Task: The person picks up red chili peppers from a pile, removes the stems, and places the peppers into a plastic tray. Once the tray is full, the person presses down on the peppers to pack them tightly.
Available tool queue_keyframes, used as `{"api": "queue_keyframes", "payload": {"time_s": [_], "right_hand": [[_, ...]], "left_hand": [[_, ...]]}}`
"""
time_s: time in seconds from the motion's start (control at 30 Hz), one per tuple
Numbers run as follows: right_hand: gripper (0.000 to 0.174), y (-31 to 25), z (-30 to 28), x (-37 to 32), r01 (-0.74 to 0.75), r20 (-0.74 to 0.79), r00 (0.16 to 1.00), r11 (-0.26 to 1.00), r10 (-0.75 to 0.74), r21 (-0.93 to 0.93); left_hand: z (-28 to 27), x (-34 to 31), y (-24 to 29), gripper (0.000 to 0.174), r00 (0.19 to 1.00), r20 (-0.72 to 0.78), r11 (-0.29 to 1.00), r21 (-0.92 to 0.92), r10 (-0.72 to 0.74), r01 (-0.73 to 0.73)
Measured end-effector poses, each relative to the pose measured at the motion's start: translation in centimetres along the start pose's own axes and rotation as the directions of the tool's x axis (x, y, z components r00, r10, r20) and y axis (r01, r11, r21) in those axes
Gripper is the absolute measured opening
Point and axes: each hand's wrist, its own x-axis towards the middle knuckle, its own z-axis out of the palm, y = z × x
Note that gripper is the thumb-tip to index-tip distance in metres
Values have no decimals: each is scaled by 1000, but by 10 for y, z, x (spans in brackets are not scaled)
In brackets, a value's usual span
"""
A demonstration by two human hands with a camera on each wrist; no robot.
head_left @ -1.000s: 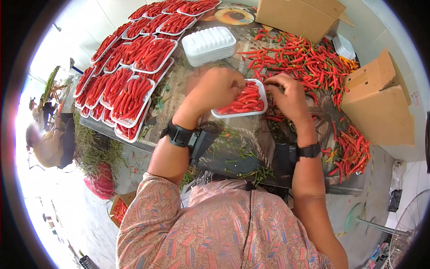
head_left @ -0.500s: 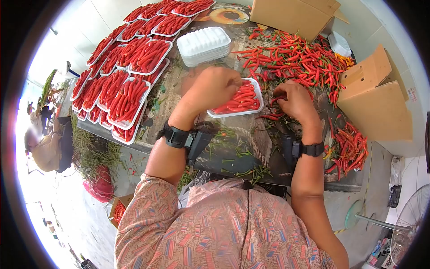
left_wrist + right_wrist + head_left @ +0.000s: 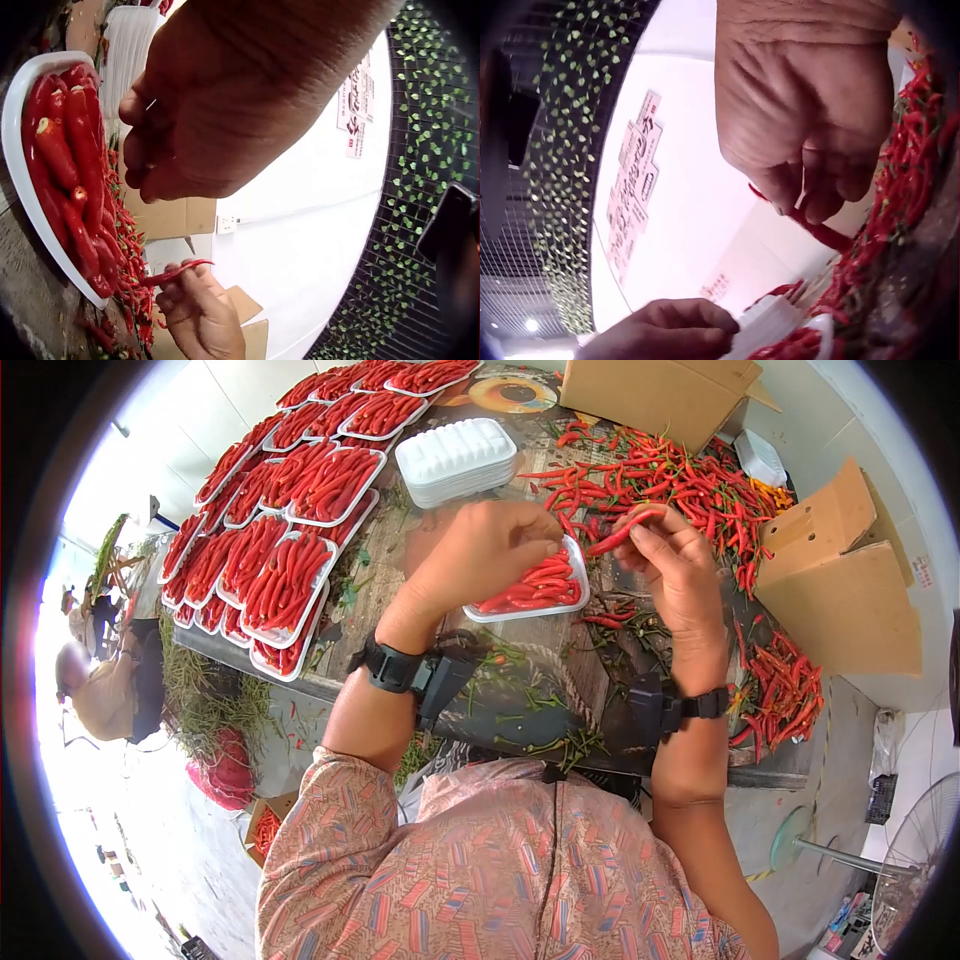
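A red chili pepper [image 3: 622, 532] is pinched between the thumb and fingers of my right hand [image 3: 672, 565], raised to the right of a white tray [image 3: 584, 596]. The right wrist view shows this chili [image 3: 819, 231] slanting out below the fingertips. The tray holds a layer of red chilies [image 3: 535, 588], several with their stems off in the left wrist view. Over the tray's upper left part is my left hand [image 3: 485, 555], its fingers loosely bent and nothing visible between them. This hand hides part of the tray in the head view.
Filled chili trays [image 3: 290, 585] are stacked at the left. A pile of empty white trays [image 3: 457, 460] stands behind my left hand. Loose chilies [image 3: 690, 490] spread at the back right, a smaller heap [image 3: 780, 695] nearer. Cardboard boxes [image 3: 845, 580] edge the table; green stems [image 3: 530, 715] lie in front.
My right hand dipped to the table right of the tray, then rose, turned palm up, with a chili in its fingers. The left hand moved slightly right over the tray.
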Motion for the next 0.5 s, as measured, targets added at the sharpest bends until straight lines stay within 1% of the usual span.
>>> {"api": "queue_keyframes", "payload": {"time_s": [0.03,0.07,0.1,0.17,0.2,0.3,0.37,0.43,0.5], "right_hand": [[14,4,3,1,1,0,1000,1000,-1,1],[14,9,6,1,-24,2,1000,998,24,56],[14,12,8,1,-50,5,999,993,49,110],[15,14,13,0,-57,30,998,988,53,142],[15,14,14,0,-65,56,997,983,56,174],[16,16,15,0,-69,64,996,981,58,180],[16,20,20,1,-59,38,998,983,53,172],[16,21,25,0,-50,11,999,985,49,165],[16,19,28,-2,-35,-9,999,999,35,18]], "left_hand": [[-1,0,4,9,999,18,998,-52,-41,42],[-1,0,7,9,996,39,991,-103,-80,84],[0,0,5,9,996,39,991,-103,-81,85],[2,0,0,20,996,45,986,-145,-72,78],[2,0,1,20,996,43,986,-145,-73,78],[1,0,5,21,992,54,977,-177,-110,118],[2,-1,5,21,999,10,984,-171,-53,54],[1,-1,6,21,997,12,988,-138,-74,75],[-3,-1,6,20,995,16,990,-102,-97,98]]}}
